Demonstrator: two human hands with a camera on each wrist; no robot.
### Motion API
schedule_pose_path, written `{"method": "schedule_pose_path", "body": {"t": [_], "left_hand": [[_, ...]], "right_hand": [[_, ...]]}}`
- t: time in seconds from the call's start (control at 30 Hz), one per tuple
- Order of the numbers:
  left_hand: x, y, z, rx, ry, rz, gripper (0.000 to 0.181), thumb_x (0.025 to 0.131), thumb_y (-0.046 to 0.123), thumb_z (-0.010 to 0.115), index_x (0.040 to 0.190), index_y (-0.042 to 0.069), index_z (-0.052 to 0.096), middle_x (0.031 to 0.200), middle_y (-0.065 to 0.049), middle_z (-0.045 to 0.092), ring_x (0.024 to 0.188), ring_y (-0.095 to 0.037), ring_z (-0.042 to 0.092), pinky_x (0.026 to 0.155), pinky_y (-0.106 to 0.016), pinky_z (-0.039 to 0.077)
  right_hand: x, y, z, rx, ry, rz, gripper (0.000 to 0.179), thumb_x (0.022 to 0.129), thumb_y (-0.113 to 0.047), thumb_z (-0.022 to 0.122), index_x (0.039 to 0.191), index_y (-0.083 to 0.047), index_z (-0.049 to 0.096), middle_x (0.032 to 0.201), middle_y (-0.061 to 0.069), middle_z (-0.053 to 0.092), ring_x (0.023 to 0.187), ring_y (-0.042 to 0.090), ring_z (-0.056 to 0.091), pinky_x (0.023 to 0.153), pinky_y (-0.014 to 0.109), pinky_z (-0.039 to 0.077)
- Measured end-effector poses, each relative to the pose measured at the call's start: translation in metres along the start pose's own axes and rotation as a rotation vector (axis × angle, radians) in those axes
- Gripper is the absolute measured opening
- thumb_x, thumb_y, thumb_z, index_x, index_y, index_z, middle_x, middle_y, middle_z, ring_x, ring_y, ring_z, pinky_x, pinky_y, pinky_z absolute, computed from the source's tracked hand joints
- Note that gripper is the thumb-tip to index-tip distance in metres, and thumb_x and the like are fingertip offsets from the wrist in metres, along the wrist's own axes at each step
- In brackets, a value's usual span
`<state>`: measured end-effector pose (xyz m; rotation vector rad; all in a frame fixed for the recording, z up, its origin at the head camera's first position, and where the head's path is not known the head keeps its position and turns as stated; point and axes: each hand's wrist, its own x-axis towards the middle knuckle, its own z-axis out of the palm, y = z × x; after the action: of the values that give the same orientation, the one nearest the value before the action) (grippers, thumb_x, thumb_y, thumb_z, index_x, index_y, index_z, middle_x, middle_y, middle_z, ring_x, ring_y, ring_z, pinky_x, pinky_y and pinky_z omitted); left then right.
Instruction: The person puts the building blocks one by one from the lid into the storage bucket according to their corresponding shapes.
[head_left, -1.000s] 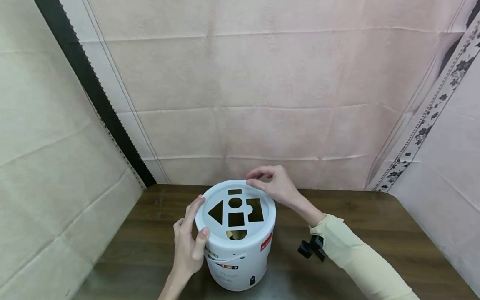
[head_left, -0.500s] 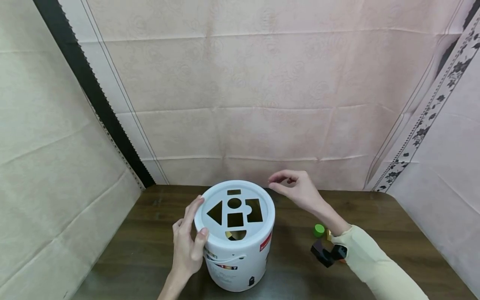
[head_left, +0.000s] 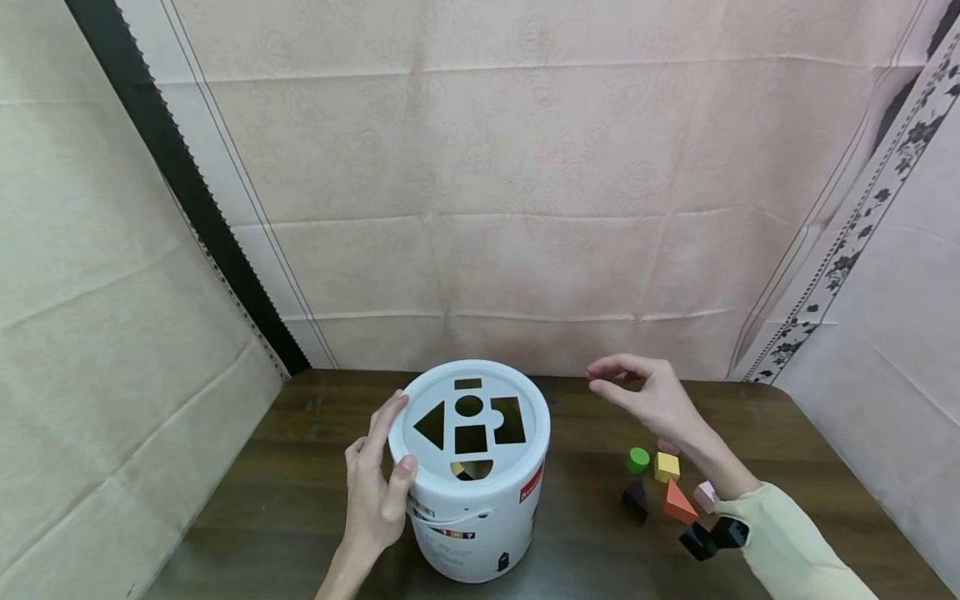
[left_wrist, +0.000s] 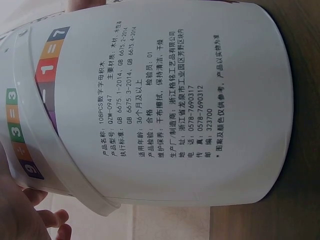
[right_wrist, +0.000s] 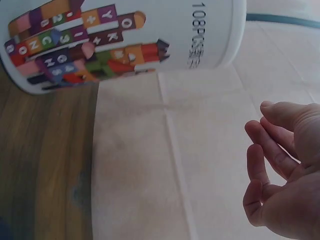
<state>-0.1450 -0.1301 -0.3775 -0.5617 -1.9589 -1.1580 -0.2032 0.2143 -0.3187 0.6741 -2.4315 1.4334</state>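
Head view showed the white bucket [head_left: 480, 533] upright on the desk [head_left: 255, 500], the left hand [head_left: 377, 479] at its left side, its fingers curved round the rim of the lid [head_left: 495, 387] and gripping it there. The right hand [head_left: 656, 400] was in the air right of the bucket, well apart from it, fingers loosely bent, a small gap to the thumb, with nothing seen between them. Steadying well seemed to call for light, even pressure and fingertips clear of the lid's openings. For any block, a straight descent and a pinch on opposite faces looked safest, since the green block [head_left: 637, 460], yellow block [head_left: 667, 467] and orange block [head_left: 678, 502] lay close together
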Motion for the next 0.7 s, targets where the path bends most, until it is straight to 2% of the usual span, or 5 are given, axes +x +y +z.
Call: {"method": "schedule_pose_path", "body": {"t": [0.17,0.33,0.57,0.7], "left_hand": [[0.0,0.001,0.0,-0.003,0.003,0.002,0.064,0.089,0.053,0.036,0.132,0.006,0.046,0.133,-0.009,0.045,0.113,-0.022,0.048,0.077,-0.05,0.02],[0.001,0.001,-0.001,-0.001,0.002,0.002,0.064,0.089,0.054,0.036,0.132,0.007,0.046,0.133,-0.009,0.046,0.112,-0.022,0.048,0.078,-0.05,0.02],[0.0,0.0,-0.001,0.007,0.002,-0.008,0.064,0.089,0.053,0.035,0.132,0.008,0.046,0.133,-0.008,0.045,0.111,-0.021,0.049,0.078,-0.05,0.02],[-0.001,0.0,-0.002,0.008,-0.003,-0.011,0.063,0.089,0.053,0.036,0.132,0.008,0.046,0.133,-0.007,0.045,0.11,-0.021,0.049,0.078,-0.05,0.02]], "right_hand": [[-0.017,-0.008,-0.013,-0.061,0.045,0.035,0.021,0.082,-0.02,0.067,0.1,-0.009,0.066,0.093,0.0,0.066,0.081,0.021,0.058,0.066,0.026,0.044],[-0.034,-0.006,-0.024,-0.103,0.092,0.06,0.017,0.082,-0.015,0.067,0.098,-0.009,0.066,0.093,0.004,0.067,0.078,0.022,0.058,0.063,0.024,0.044],[-0.06,0.017,-0.042,-0.15,0.148,0.087,0.021,0.082,-0.011,0.067,0.101,-0.003,0.065,0.093,0.009,0.066,0.078,0.015,0.06,0.062,0.021,0.044],[-0.081,0.047,-0.053,-0.192,0.169,0.108,0.023,0.08,-0.011,0.068,0.103,-0.005,0.065,0.093,0.005,0.066,0.076,0.012,0.059,0.062,0.02,0.043]]}}
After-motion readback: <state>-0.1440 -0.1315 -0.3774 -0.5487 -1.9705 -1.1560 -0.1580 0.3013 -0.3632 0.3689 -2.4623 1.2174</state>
